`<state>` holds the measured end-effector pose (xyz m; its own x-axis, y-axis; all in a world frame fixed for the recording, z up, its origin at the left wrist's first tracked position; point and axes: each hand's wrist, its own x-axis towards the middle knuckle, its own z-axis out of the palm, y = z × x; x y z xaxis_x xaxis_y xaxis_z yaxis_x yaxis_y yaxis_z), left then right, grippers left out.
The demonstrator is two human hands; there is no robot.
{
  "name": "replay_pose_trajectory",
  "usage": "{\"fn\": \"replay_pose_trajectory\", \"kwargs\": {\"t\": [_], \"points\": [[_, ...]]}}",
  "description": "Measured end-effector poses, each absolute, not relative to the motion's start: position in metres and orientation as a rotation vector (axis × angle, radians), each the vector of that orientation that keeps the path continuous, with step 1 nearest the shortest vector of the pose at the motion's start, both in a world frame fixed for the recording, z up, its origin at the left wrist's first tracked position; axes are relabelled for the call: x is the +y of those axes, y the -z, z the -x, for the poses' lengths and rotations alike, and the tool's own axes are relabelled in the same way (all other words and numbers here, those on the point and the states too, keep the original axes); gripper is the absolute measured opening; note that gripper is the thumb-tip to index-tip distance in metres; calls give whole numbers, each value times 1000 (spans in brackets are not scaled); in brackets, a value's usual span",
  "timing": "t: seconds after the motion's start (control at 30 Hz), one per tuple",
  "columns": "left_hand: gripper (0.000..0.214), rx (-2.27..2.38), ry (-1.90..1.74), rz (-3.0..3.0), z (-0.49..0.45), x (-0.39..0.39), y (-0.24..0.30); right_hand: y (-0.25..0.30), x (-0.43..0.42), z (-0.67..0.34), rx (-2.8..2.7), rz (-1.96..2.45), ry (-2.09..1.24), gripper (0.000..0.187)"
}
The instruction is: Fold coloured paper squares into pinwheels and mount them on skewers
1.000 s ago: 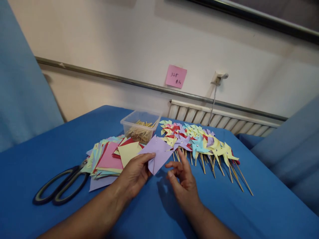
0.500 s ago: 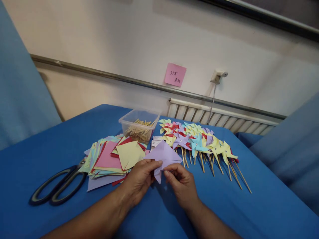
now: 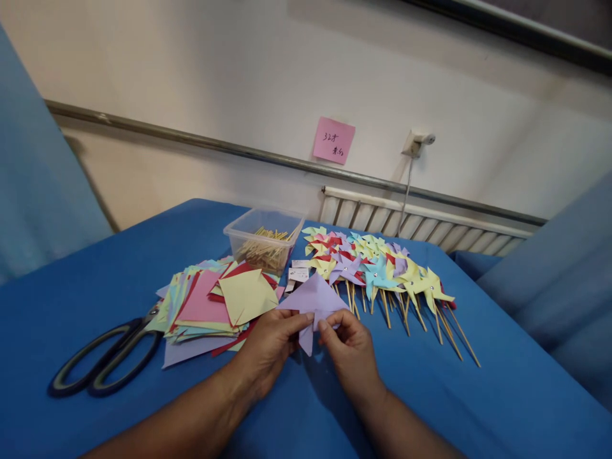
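A slit square of purple paper (image 3: 313,294) is held up between my two hands above the blue cloth. My left hand (image 3: 272,338) pinches it near the middle, thumb on top. My right hand (image 3: 351,347) is closed on its lower right part, thumb and forefinger together by a cut flap. Left of my hands lies a stack of coloured paper squares (image 3: 208,299), a yellow one on top. Behind and to the right lie finished paper pinwheels (image 3: 377,274) on sticks.
Scissors (image 3: 112,357) lie at the left, blades partly under the paper stack. A clear plastic box (image 3: 239,231) of thin sticks stands behind it, with small white boxes (image 3: 299,274) beside it. A radiator (image 3: 363,210) and a wall rail (image 3: 215,148) are at the back.
My right thumb and forefinger have moved slightly up and inward on the purple paper, toward my left thumb. The paper has tilted a little. The camera view has shifted slightly.
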<state>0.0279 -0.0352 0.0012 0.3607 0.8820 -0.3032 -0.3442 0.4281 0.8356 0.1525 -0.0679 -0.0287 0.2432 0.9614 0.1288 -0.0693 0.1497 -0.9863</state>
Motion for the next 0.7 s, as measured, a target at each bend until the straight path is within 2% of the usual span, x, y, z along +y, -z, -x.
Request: {"fn": "replay_pose_trajectory", "kwargs": {"t": [0.7], "points": [[28, 943, -890, -857, -30, -35, 6, 28, -67, -153, -1019, 1195, -970, 22]]}}
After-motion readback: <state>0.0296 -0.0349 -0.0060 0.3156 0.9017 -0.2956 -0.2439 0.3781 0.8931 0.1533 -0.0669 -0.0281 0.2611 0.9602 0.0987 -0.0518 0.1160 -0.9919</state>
